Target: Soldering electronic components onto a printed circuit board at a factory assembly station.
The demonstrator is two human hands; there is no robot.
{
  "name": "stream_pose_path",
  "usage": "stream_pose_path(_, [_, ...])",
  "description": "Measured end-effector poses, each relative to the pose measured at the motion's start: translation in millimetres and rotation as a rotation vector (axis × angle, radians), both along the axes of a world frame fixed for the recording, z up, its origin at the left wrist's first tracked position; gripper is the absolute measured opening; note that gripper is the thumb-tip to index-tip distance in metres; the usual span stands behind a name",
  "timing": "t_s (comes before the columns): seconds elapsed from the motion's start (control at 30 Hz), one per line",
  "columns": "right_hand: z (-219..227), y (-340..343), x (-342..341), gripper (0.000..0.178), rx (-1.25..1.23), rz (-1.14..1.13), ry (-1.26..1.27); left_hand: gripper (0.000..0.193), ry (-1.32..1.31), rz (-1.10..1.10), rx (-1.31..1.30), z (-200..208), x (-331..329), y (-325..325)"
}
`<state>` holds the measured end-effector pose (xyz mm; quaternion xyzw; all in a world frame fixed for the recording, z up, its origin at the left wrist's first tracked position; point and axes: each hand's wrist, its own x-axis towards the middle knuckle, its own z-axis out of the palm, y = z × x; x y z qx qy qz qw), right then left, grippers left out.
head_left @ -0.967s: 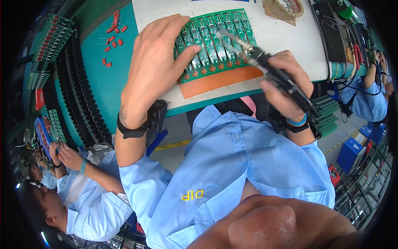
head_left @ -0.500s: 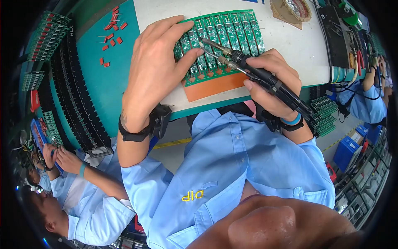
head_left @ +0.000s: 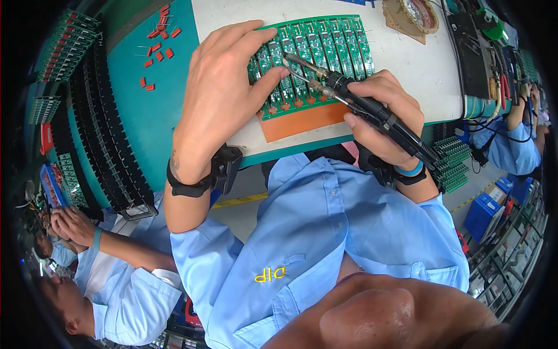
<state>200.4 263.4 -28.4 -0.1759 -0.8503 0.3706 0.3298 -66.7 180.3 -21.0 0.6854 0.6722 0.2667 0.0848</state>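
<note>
Left hand (head_left: 224,87), thumb spread, overlaps a circuit panel's (head_left: 328,46) left edge; right hand (head_left: 400,104) pinches a two-pronged tool (head_left: 372,108). White tabletop (head_left: 419,75) extends rightward.

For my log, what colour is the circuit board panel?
Green: the head view shows the circuit board panel best.

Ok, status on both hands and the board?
Left hand on green circuit board, left side. Right hand holding black tool, tip at board, contact unclear. Left thumb beside tip.

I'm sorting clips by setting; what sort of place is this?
Probably an electronics assembly workshop: a panel of green circuit boards partly under the left hand, what looks like a black soldering tool in the right hand, and loose red components on the green mat.
</note>
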Motion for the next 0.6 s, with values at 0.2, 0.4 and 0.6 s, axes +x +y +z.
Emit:
stream_pose_path(0.2, [1.3, -0.8, 1.2, 0.041, -0.011, 0.000, -0.001, 0.049, 0.001, 0.000, 0.002, 1.2, 0.6, 0.4])
stream_pose_path(0.4, [2.7, -0.5, 2.4, 0.042, 0.009, 0.009, 0.009, 0.049, 0.004, -0.002, 0.011, 1.9, 2.2, 0.2])
stream_pose_path(0.6, [4.3, -1.4, 3.9, 0.043, -0.004, -0.006, 0.004, 0.049, -0.001, -0.005, 0.014, 2.9, 3.4, 0.6])
